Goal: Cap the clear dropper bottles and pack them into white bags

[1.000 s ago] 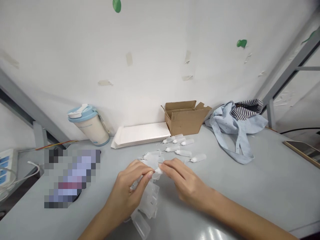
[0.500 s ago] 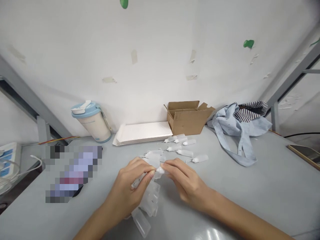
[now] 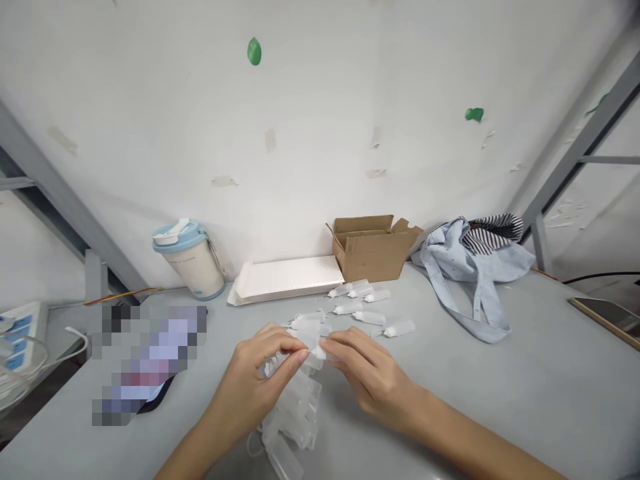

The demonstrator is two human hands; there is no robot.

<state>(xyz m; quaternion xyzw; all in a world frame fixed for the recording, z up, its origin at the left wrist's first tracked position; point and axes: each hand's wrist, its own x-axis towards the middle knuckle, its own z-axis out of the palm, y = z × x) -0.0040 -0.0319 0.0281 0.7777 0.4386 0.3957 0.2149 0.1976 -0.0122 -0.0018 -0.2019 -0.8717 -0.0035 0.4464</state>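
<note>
Over the grey table, my right hand (image 3: pixel 377 373) has its fingers closed round a small translucent squeeze bottle, whose white nozzle cap (image 3: pixel 318 351) points left. At the narrow tip of that cap, the thumb and forefinger of my left hand (image 3: pixel 260 370) are pinched together. Whatever lies between those fingertips is too small to make out. Under and beside my left hand is a pile of clear squeeze bottles (image 3: pixel 300 407), partly hidden by it. Beyond my hands, several more bottles lie on their sides with white nozzle caps, among them one bottle (image 3: pixel 400 328) at the right.
At the back stand a blue-lidded cup (image 3: pixel 193 263), a flat white box (image 3: pixel 290 275) and an open cardboard box (image 3: pixel 373 257). A light blue cloth bag (image 3: pixel 470 260) lies right of them, a phone (image 3: pixel 607 320) at the far right. A blurred-out object (image 3: pixel 160 353) and power strip (image 3: pixel 20 340) are left.
The view has tilted up slightly, so the scene sits lower. Both hands keep nearly the same place at the bottle's nozzle, with the left fingertips shifted a little.
</note>
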